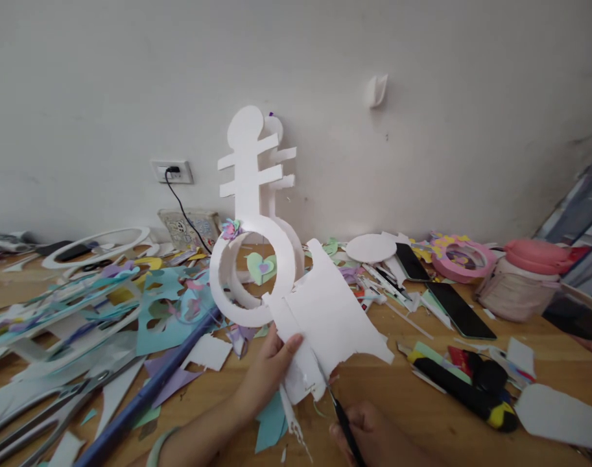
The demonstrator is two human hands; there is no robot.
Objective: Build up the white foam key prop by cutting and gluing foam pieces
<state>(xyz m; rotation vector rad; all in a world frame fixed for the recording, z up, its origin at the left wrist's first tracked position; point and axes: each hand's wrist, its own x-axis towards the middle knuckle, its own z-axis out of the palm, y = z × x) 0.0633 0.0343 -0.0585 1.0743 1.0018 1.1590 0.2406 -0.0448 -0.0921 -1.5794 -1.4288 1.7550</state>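
- Left hand (269, 370) closed on a white foam sheet (332, 318), thumb on top, fingers hidden beneath; sheet held tilted just above the wooden tabletop (397, 395), low in the middle of the view.
- Right hand (373, 434) wrapped around a slim black-handled cutter (342, 415), apparently a craft knife, though the blade end is too small to tell; tip touching the sheet's ragged lower edge.
- Sheet's upper left corner resting against a white foam key-shaped cutout (249, 194), upright, with a ring at the bottom, bars and a disc on top, a second matching piece just behind.
- Small paper flower (231, 228) stuck on the ring; green heart (261, 267) visible through the ring.
- Left side: teal and purple paper scraps (172, 311), a blue rod (154, 389) lying diagonally, metal scissors (43, 415) near the edge.
- Right side: two dark phones (458, 310) lying flat, a white disc (371, 248), a pink ring frame (463, 258), a black and yellow tool (465, 392).
- Wall socket (173, 171) behind, with a black cable plugged in.
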